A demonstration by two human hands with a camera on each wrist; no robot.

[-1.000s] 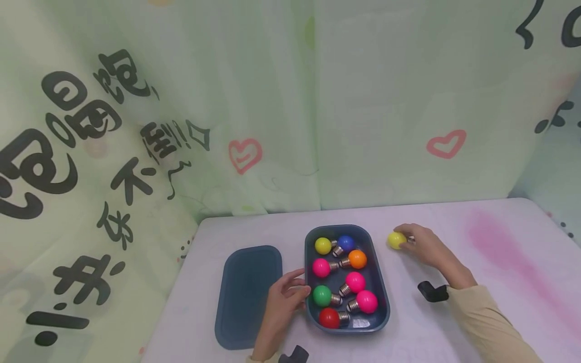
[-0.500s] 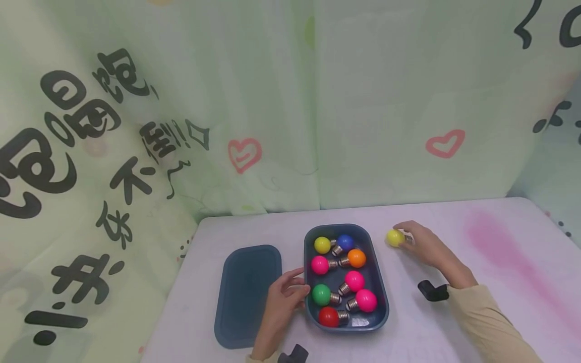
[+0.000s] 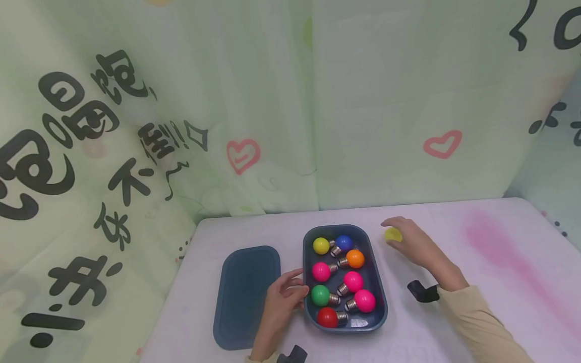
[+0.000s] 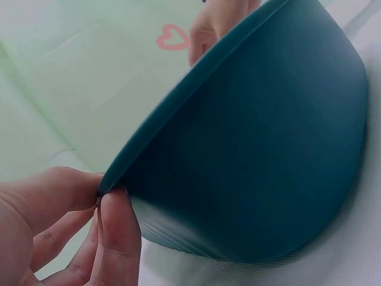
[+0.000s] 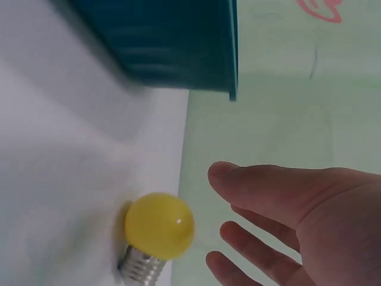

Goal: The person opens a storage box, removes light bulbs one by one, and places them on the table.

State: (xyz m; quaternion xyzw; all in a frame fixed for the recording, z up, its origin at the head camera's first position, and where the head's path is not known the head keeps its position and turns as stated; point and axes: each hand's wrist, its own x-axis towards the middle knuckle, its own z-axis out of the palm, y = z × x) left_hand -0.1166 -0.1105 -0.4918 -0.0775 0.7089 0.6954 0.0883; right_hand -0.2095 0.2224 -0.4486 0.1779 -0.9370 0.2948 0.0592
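Observation:
A dark blue plastic tray (image 3: 375, 262) holds several coloured light bulbs with metal screw bases. My left hand (image 3: 282, 305) pinches its left rim between thumb and finger, plain in the left wrist view, where the tray's outer wall (image 4: 256, 137) fills much of the picture. To the tray's right, a yellow light bulb (image 5: 159, 226) lies on the table. My right hand (image 3: 417, 245) hovers around it with thumb and fingers spread; in the right wrist view the fingers stand apart from the bulb. From the head camera, this hand partly covers the bulb and hides its base.
Inside the tray are a yellow bulb (image 3: 321, 246), a blue bulb (image 3: 344, 243), an orange bulb (image 3: 355, 258), a green bulb (image 3: 320, 295), a red bulb (image 3: 327, 317) and several pink ones. A flat dark blue lid (image 3: 247, 297) lies left of the tray. A printed curtain (image 3: 372, 126) hangs behind the table.
My right hand has let go of the yellow bulb and opened its fingers, shifting slightly left and away from the body. My left hand stays at the tray's rim.

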